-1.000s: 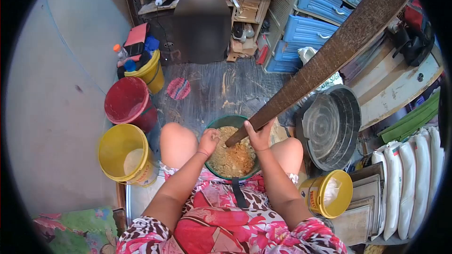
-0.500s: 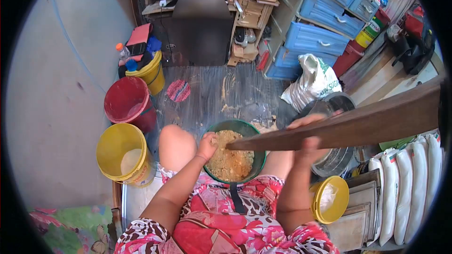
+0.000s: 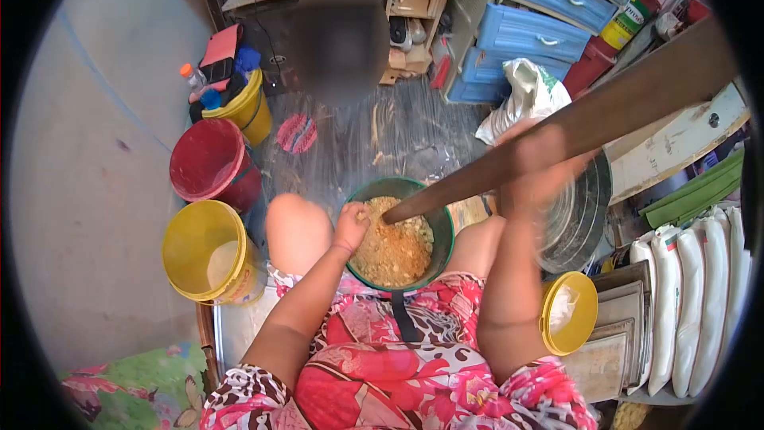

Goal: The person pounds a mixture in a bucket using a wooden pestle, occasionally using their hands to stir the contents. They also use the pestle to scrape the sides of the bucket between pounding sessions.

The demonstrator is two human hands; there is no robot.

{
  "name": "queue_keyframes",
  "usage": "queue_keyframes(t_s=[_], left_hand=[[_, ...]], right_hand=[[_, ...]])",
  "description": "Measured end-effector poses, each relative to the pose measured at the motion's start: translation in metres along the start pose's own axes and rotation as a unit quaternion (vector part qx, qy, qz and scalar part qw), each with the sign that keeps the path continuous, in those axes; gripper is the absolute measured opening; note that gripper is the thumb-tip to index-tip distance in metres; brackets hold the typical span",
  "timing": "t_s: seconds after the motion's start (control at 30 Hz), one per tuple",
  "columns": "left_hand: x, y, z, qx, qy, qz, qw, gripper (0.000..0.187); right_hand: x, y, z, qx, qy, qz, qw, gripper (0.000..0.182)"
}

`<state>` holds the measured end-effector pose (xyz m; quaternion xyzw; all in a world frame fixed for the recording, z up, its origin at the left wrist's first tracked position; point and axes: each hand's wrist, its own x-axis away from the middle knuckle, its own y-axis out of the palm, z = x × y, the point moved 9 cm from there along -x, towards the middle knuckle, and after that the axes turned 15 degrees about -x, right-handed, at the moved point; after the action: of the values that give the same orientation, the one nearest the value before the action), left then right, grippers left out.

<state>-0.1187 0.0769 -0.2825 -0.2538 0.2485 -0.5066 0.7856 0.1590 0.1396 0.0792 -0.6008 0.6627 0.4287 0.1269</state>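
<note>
A green bucket (image 3: 446, 251) sits between my knees, holding a crumbly, yellow-brown mass (image 3: 390, 259) with paler lumps at its right side. My left hand (image 3: 350, 225) is closed over the bucket's left rim, its fingertips just inside by the crumbs. From the upper right a long, dark wooden pole (image 3: 613, 115) slants down, its narrow end in the crumbly mass. Around the pole's middle, my right hand (image 3: 541, 159) is wrapped and smeared by motion.
To the left stand a yellow bucket (image 3: 169, 251), a red bucket (image 3: 208, 158) and a loaded yellow bucket (image 3: 259, 115). On the right are a round dark metal pan (image 3: 585, 211), a small yellow pail (image 3: 587, 314), several white packs (image 3: 667, 310) and a white sack (image 3: 529, 95). Blue drawers (image 3: 533, 33) stand behind.
My right hand and the pole's upper part have risen, so the pole slants more steeply. My left hand stays at the rim. The view has shifted slightly.
</note>
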Motion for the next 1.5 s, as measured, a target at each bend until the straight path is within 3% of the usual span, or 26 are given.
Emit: queue_keyframes(t_s=[0.03,0.07,0.13,0.27,0.33,0.43,0.5,0.57,0.67,0.7,0.73,0.77,0.83,0.87,0.9,0.97,1.0,1.03,1.07,1.1,1.13,1.17,1.27,1.37,1.43,1.5], left_hand=[[-0.006,-0.004,0.008,0.005,0.005,0.012,1.000,0.028],[-0.005,-0.009,0.026,0.000,0.050,0.015,0.999,0.037],[0.007,-0.018,0.072,-0.001,0.149,-0.008,0.989,0.054],[0.008,-0.038,0.187,0.094,0.245,0.003,0.965,0.067],[-0.012,-0.031,0.195,0.107,0.192,-0.028,0.975,0.066],[-0.037,-0.014,0.189,0.169,0.151,-0.101,0.969,0.062],[-0.039,-0.013,0.196,0.177,0.193,-0.092,0.961,0.058],[-0.030,-0.041,0.230,0.173,0.155,-0.123,0.965,0.059],[-0.023,-0.131,0.357,0.189,0.308,-0.113,0.926,0.064],[-0.021,-0.155,0.395,0.177,0.374,-0.083,0.907,0.065],[-0.016,-0.183,0.432,0.157,0.445,-0.054,0.880,0.065],[-0.015,-0.208,0.456,0.157,0.438,-0.024,0.885,0.067],[-0.019,-0.234,0.499,0.234,0.535,0.037,0.811,0.067],[-0.011,-0.241,0.512,0.296,0.471,0.072,0.828,0.048],[-0.003,-0.245,0.514,0.356,0.403,0.107,0.837,0.031],[-0.021,-0.227,0.490,0.164,0.510,0.173,0.826,0.070],[-0.031,-0.196,0.462,0.216,0.426,0.068,0.876,0.071],[-0.029,-0.165,0.424,0.212,0.426,0.078,0.876,0.071],[-0.040,-0.110,0.362,0.184,0.358,0.029,0.915,0.069],[-0.043,-0.048,0.285,0.151,0.278,-0.022,0.948,0.068],[-0.051,0.024,0.190,0.265,0.197,-0.082,0.940,0.067],[-0.044,0.063,0.145,0.308,0.109,-0.189,0.926,0.066],[-0.044,0.063,0.135,0.172,0.099,-0.217,0.956,0.062],[-0.031,0.042,0.155,0.091,0.136,-0.232,0.959,0.056],[-0.033,0.030,0.179,0.223,0.166,-0.181,0.943,0.054],[-0.032,0.020,0.213,0.198,0.202,-0.211,0.936,0.055]], right_hand=[[0.070,-0.011,0.056,0.130,-0.013,0.022,0.991,0.084],[0.138,-0.029,0.128,0.130,0.089,-0.059,0.986,0.087],[0.151,-0.020,0.129,-0.036,0.191,0.004,0.981,0.080],[0.152,-0.024,0.135,0.019,0.233,-0.083,0.969,0.086],[0.136,0.000,0.101,0.122,0.105,-0.186,0.969,0.083],[0.112,0.015,0.074,0.180,0.079,-0.243,0.950,0.083],[0.092,0.027,0.059,0.132,0.105,-0.223,0.960,0.084],[0.054,0.029,0.033,0.020,0.011,-0.119,0.993,0.085],[-0.021,0.077,-0.104,0.190,-0.256,-0.096,0.943,0.082],[-0.048,0.084,-0.132,0.116,-0.248,-0.071,0.959,0.078],[-0.075,0.094,-0.160,0.179,-0.279,-0.074,0.941,0.071],[-0.096,0.104,-0.176,0.182,-0.270,-0.075,0.943,0.071],[-0.099,0.136,-0.211,-0.124,-0.316,-0.322,0.883,0.042],[-0.101,0.134,-0.212,-0.120,-0.314,-0.320,0.886,0.042],[-0.109,0.129,-0.209,-0.097,-0.288,-0.282,0.910,0.042],[-0.112,0.119,-0.195,-0.072,-0.267,-0.246,0.929,0.042],[-0.113,0.095,-0.150,-0.047,-0.192,-0.154,0.968,0.050],[-0.104,0.063,-0.094,-0.020,-0.111,-0.059,0.992,0.066],[-0.048,0.042,-0.035,0.112,-0.145,-0.104,0.978,0.076],[0.011,0.024,0.037,0.013,-0.116,-0.159,0.980,0.083],[0.083,-0.003,0.114,0.104,0.067,-0.134,0.983,0.089],[0.123,-0.021,0.149,0.049,0.128,-0.068,0.988,0.081],[0.136,-0.034,0.156,0.030,0.180,-0.034,0.983,0.074],[0.136,-0.032,0.138,0.018,0.216,-0.097,0.971,0.071],[0.130,-0.022,0.120,0.043,0.142,-0.154,0.977,0.075],[0.103,-0.012,0.086,0.063,0.076,-0.132,0.986,0.075]])
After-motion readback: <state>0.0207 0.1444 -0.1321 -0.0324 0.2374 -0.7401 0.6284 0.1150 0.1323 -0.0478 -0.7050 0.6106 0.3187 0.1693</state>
